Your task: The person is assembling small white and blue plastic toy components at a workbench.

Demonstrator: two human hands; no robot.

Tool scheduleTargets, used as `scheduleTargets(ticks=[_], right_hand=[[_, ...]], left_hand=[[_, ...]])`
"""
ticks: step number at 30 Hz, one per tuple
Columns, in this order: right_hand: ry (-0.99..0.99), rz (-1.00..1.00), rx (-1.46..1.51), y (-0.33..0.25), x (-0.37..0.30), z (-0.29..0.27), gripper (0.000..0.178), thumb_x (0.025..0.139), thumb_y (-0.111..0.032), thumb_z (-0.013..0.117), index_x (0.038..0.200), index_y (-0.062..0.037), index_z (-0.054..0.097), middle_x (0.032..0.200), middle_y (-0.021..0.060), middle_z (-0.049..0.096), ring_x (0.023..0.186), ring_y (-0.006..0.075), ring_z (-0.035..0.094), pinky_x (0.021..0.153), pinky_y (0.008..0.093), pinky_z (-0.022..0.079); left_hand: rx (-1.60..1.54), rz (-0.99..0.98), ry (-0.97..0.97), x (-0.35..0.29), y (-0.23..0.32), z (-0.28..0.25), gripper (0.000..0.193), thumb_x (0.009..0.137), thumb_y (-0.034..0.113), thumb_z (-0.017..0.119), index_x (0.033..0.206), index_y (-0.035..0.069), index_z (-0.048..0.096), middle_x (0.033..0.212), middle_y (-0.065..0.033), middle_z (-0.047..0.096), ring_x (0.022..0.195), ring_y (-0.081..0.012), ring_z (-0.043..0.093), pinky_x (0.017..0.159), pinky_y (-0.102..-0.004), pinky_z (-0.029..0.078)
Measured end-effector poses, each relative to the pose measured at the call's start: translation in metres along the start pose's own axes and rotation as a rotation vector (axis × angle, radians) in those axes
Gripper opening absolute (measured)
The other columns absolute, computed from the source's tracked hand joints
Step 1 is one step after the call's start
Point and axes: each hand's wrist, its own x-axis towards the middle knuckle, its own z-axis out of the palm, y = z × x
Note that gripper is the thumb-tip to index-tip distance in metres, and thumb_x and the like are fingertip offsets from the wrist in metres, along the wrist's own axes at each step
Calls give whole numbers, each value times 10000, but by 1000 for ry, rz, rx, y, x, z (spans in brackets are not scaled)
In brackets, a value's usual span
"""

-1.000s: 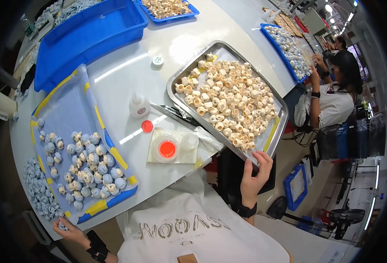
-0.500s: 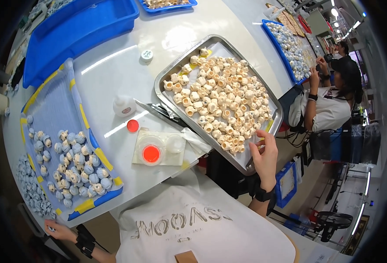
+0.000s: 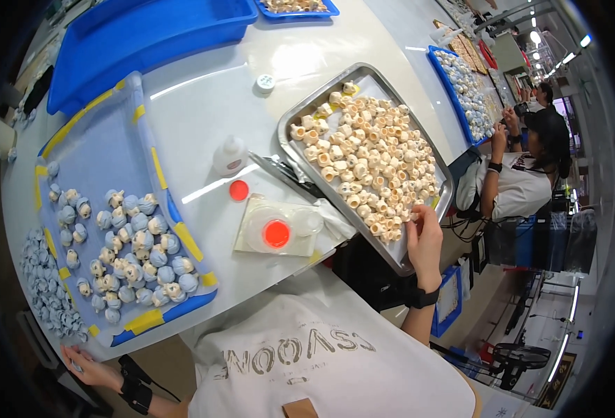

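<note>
Cream hollow pieces are held in steel tray | judged light, stiff, chippable; best pinched by rims | right hand half-curled at them, hold cannot be told | blue piece pinched in part-closed left hand

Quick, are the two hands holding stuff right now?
Left hand: partly closed, seems to hold a small pale-blue piece.
Right hand: fingertips at the cream pieces; can't tell if it's gripping one.
</note>
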Motion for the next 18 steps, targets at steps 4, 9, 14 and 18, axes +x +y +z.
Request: scheduleTargets(ticks=[4,9,14,18], right_hand=[[-9,105,6,-5,1,2,226,812,-19,587,1027,-22,515,697,84,541,603,172,540,589,300,453],[69,48,-77,-17,-8,-4,279,809,-44,601,1087,-28,614,761,119,596,617,216,573,600,304,470],[159,195,18,-45,-16,-19,217,837,-26,594,1051,10,587,735,75,603,646,124,589,601,267,479],[309,404,531,-79,-28,-15,204,869,-45,607,1052,-15,523,731,35,591,640,104,595,594,218,494]], left_hand=[[-363,-228,-81,7,24,-32,357,928,243,543,1122,-50,604,898,-61,598,743,-147,517,684,-259,409],[-1054,-347,-820,-7,67,-24,389,888,268,636,1167,23,518,793,-97,506,578,-139,418,500,-257,334],[-1086,-400,-1397,-10,123,15,609,808,439,701,1161,-24,520,764,-97,521,582,-114,453,492,-238,349],[-1043,-294,-1409,13,133,37,596,818,444,689,1130,-41,539,772,-106,541,584,-110,460,492,-229,345]])
